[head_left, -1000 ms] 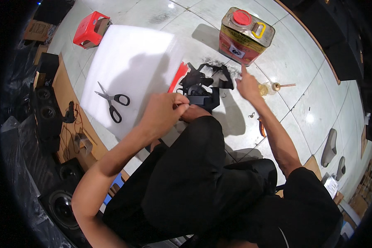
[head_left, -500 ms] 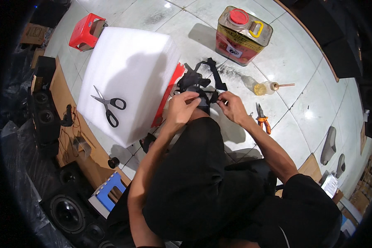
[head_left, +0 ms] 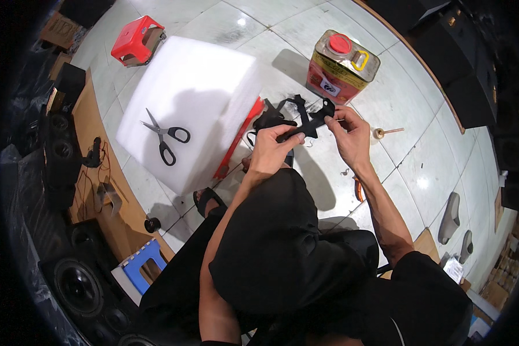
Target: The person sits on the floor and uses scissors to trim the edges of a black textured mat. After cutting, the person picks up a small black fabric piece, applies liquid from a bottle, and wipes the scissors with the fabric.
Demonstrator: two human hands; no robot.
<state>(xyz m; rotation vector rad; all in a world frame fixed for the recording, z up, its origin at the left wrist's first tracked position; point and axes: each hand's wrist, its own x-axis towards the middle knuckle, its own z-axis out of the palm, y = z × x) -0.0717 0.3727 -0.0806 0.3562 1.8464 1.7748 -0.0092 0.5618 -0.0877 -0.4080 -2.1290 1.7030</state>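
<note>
A black strap piece (head_left: 314,124) with several branching bands is stretched above the floor in front of my raised knee. My left hand (head_left: 270,151) pinches its near end between thumb and fingers. At the far right end, my right hand (head_left: 350,137) grips the same piece with thumb and bent fingers. Behind my left hand lie more black straps (head_left: 271,115), partly hidden. Black-handled scissors (head_left: 166,135) rest spread apart on a white foam block (head_left: 199,66). My right forearm covers most of the orange-handled pliers (head_left: 358,189).
Beyond my hands stands a metal can (head_left: 341,72) with a red cap. A bottle with a stick (head_left: 393,131) is partly hidden by my right hand. Grey slippers (head_left: 450,219) lie right. Left are a red stool (head_left: 135,40), speakers (head_left: 81,288) and a blue-white folding stool (head_left: 141,268).
Both hands have lifted the strap piece away from my knee. My right hand has moved up and right, spreading it out, and now hides part of the bottle.
</note>
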